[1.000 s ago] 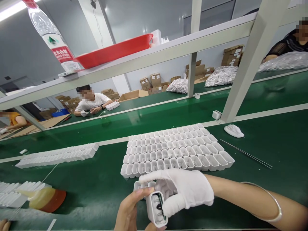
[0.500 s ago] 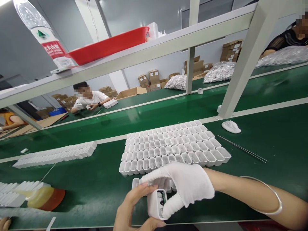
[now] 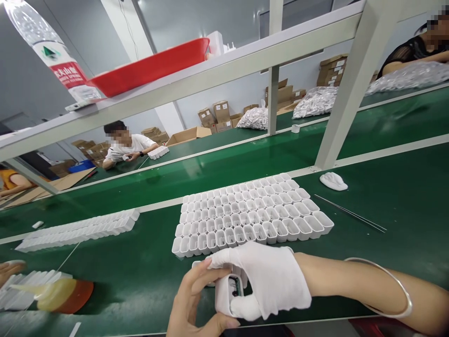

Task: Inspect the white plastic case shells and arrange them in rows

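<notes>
A small white plastic housing (image 3: 221, 298) is held low in the middle of the view, its open side tilted towards me. Inside it a green circuit board (image 3: 238, 284) partly shows. My bare left hand (image 3: 187, 297) grips the housing from the left, thumb below and fingers above. On the other side my right hand (image 3: 273, 280), in a white glove, closes round it with the thumb pressed at the opening. Whether that hand also pinches a small part is hidden. Just beyond stand rows of open white housings (image 3: 245, 217); a few more lie partly covered behind my hands.
Long tweezers (image 3: 351, 214) and a crumpled white glove (image 3: 333, 181) lie right. Left are a squeeze bottle with amber liquid (image 3: 66, 295), stacked white parts (image 3: 80, 229) and another person's hand (image 3: 10, 270). A shelf (image 3: 217, 65) with a red tray (image 3: 150, 65) crosses above.
My right thumb has moved further over the housing's opening, and both hands stay on it. Another person's hand has moved up at the left edge. The view has shifted slightly.
</notes>
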### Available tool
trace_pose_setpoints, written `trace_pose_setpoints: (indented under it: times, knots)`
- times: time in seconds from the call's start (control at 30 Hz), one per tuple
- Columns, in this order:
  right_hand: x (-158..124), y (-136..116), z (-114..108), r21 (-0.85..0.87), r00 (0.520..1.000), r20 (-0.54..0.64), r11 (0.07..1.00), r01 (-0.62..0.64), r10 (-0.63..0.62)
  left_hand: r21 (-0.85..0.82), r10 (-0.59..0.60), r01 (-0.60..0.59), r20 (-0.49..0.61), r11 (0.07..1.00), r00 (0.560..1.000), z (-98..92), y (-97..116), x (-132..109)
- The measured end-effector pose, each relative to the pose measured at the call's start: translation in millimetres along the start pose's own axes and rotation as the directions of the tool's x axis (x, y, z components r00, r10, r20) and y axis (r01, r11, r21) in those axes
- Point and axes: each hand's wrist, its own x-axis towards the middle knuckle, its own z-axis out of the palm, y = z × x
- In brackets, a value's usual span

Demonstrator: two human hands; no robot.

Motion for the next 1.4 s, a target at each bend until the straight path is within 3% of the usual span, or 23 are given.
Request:
trace_pose_setpoints:
  times: [0.1, 0.2, 0.4, 0.53, 0.6, 0.7, 0.77, 0.83, 1.03, 1.17, 1.3, 1.4]
  knots:
    - [-3, -4, -11, 0.148, 0.991, 0.105, 0.984, -0.095, 0.080, 0.007, -0.004, 0.004, 0.028, 1.000, 1.000, -1.0, -6, -2]
    - [-5, -3, -18, 0.077, 0.990, 0.075, 0.989, -0.125, 0.119, 0.055, 0.009, -0.011, 0.034, 0.998, 0.999, 4.9, -9, -6]
    - [-2, 7, -7, 0.020, 0.991, -0.076, 0.993, 0.115, -0.113, 0.045, -0.034, 0.031, 0.050, 0.998, 0.998, 13.5, -12, -8]
    - [-2, 7, 1, -0.052, 0.971, -0.109, 0.977, 0.207, -0.211, -0.126, -0.172, 0.187, 0.123, 0.974, 0.977, 6.3, -16, -5]
    - [-2, 7, 2, -0.087, 0.969, -0.108, 0.973, 0.213, -0.221, -0.280, -0.265, 0.320, 0.218, 0.905, 0.939, 2.7, -18, -5]
    - [-3, 7, 2, -0.104, 0.972, -0.099, 0.974, 0.201, -0.212, -0.508, -0.344, 0.530, 0.417, 0.679, 0.841, 0.4, -21, -6]
    - [-2, 7, 1, -0.085, 0.977, -0.094, 0.979, 0.185, -0.193, -0.571, -0.349, 0.602, 0.497, 0.558, 0.795, 0.6, -22, -7]
    - [-2, 8, 1, -0.065, 0.980, -0.087, 0.982, 0.175, -0.180, -0.583, -0.354, 0.633, 0.528, 0.510, 0.772, 1.0, -22, -7]
    - [-2, 7, 1, -0.055, 0.990, -0.069, 0.992, 0.116, -0.120, -0.555, -0.392, 0.676, 0.553, 0.484, 0.735, 2.4, -23, -8]
    - [-3, 8, 1, -0.029, 0.995, -0.054, 0.997, 0.077, -0.079, -0.562, -0.421, 0.659, 0.508, 0.499, 0.752, 8.3, -26, -12]
    - [-2, 10, 1, -0.082, 0.988, -0.053, 0.986, 0.142, -0.147, -0.602, -0.438, 0.620, 0.441, 0.503, 0.784, 16.1, -26, -16]
    - [2, 11, 1, -0.225, 0.972, 0.036, 0.945, 0.236, -0.234, -0.609, -0.463, 0.626, 0.428, 0.487, 0.776, 19.6, -24, -16]
